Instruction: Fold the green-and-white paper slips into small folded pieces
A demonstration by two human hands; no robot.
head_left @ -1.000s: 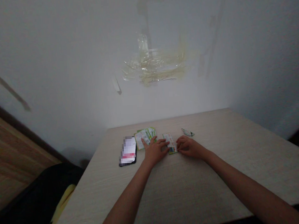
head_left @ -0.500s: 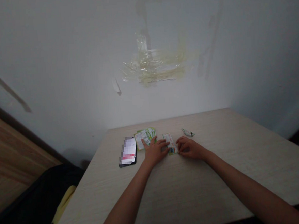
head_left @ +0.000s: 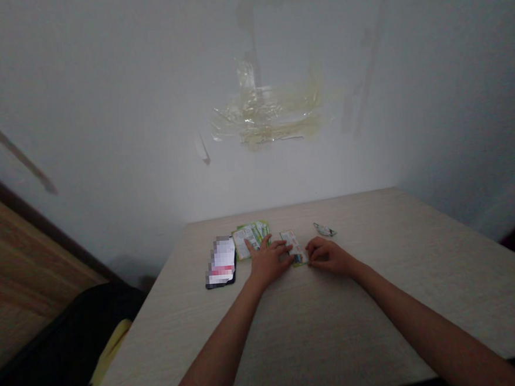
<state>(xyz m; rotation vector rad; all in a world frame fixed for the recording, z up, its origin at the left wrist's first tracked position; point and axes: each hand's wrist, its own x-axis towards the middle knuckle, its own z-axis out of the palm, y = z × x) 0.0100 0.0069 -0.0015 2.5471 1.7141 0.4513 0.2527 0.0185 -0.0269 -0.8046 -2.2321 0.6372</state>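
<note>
Prob. midway: your L hand [head_left: 269, 263], spread wide, only rests on slim white printed paper [head_left: 295, 246]; R hand [head_left: 331, 256], grip bunched at paper's edge, hold unclear. Pointed white-green scrap [head_left: 325, 230] lies apart.

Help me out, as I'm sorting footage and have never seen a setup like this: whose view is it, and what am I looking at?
There is no machine here, just a person's two bare hands. The view comes from a camera worn on that person's head, looking forward and down at a table against a wall.

From left to right lie a phone, a fanned pile of printed cards, a single card and, farther back, a small scrap.

The left hand is spread, thumb over the pile and fingertips at the single card's left side. The right hand has its fingers bent together at that card's right edge; whether they pinch it, I can't tell.
</note>
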